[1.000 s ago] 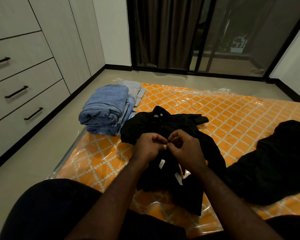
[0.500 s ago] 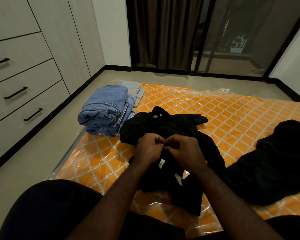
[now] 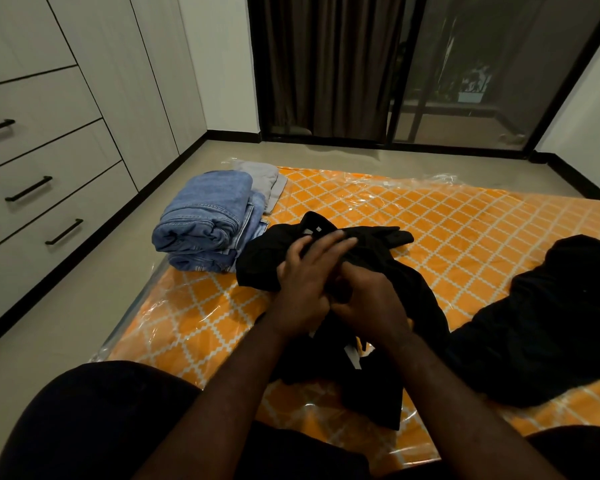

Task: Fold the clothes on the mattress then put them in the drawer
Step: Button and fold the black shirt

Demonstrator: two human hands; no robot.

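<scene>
A black shirt point(image 3: 409, 292) lies spread on the orange patterned mattress point(image 3: 430, 216) in front of me, collar at the far end. My left hand point(image 3: 305, 278) rests on its chest, fingers stretched forward toward the collar. Close beside it my right hand point(image 3: 368, 303) has its fingers curled and pinches the shirt's front fabric. To the left of the shirt sits a stack of folded blue jeans point(image 3: 205, 216). The closed drawers point(image 3: 49, 188) with black handles are in the cabinet on the left.
A folded grey garment point(image 3: 262, 178) lies behind the jeans. Another crumpled black garment point(image 3: 551, 323) lies on the mattress at the right. A strip of bare floor point(image 3: 84, 306) runs between mattress and cabinet. A dark curtain point(image 3: 326, 64) and a glass door stand at the back.
My left hand has left the spot where both hands pinched the shirt front and stretched its fingers forward toward the collar. The right hand stays on the fabric.
</scene>
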